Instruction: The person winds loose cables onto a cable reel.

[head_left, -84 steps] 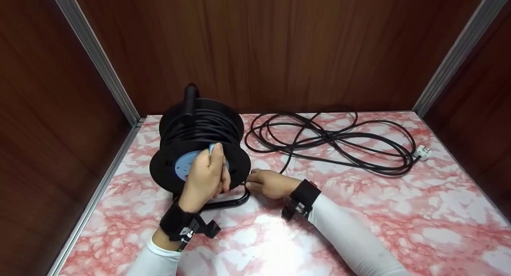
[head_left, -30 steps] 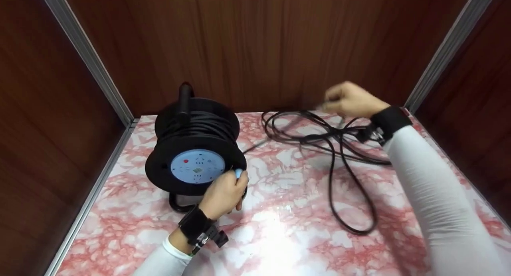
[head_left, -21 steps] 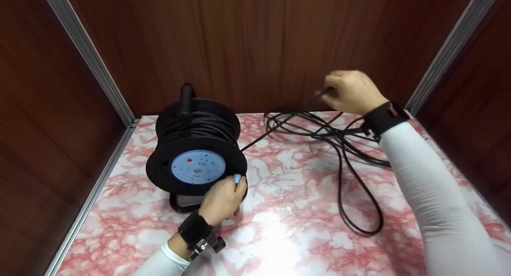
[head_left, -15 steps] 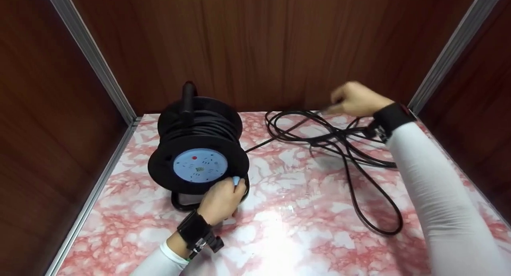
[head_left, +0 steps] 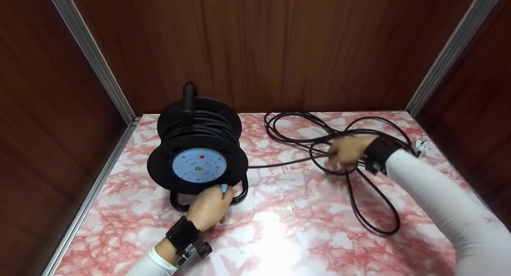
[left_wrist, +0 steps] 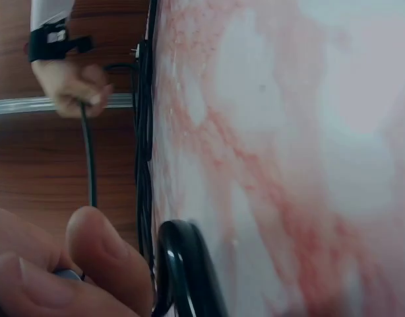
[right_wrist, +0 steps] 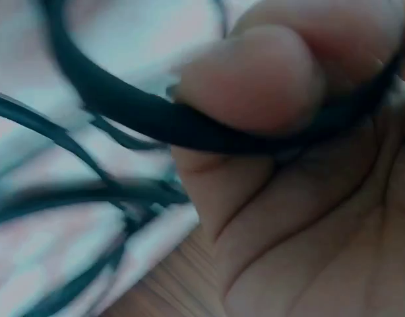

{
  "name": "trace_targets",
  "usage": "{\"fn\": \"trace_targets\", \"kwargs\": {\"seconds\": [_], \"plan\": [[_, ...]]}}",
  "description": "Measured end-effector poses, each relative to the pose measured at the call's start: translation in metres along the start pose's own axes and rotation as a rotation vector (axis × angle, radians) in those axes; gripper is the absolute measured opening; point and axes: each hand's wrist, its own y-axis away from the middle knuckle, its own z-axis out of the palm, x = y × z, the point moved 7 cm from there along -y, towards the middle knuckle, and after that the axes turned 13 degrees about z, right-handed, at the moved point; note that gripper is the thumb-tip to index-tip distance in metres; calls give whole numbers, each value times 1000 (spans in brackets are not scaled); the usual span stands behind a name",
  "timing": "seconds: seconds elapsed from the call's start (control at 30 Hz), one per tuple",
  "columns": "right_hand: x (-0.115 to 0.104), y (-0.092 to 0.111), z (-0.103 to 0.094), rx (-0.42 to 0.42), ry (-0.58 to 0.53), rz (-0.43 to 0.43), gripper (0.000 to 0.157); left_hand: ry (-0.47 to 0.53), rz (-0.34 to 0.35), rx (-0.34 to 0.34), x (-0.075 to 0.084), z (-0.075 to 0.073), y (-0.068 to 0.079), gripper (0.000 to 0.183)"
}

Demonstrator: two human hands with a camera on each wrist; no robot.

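Observation:
A black cable reel stands at the left of the head view, cable wound on its drum and a light-blue socket panel on its front. My left hand grips the light-blue crank knob at the lower edge of the front disc. To the right, my right hand, blurred, is low over the loose coils. Its fingers curl round the black cable in the right wrist view. From there the cable stretches leftward to the reel, fairly taut.
Loose loops of cable spread across the back right of the marbled table, one loop reaching toward the front. A white plug lies at the far right. Brown wood panels wall in the back and sides.
My left hand has carried the knob round to the disc's bottom, and the panel has turned with it. My right hand went from beside the reel to raised at right, then down over the coils.

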Motion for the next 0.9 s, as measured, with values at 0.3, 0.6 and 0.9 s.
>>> {"fn": "trace_targets", "kwargs": {"seconds": [0.3,0.6,0.9], "plan": [[5,0,33,174,224,41,32,6,-27,-19,-9,-1,4,56],[11,-9,11,489,373,111,32,-3,-14,-10,-8,0,3,57],[18,7,44,277,-210,-69,14,-6,-57,-13,-20,-8,10,56]]}}
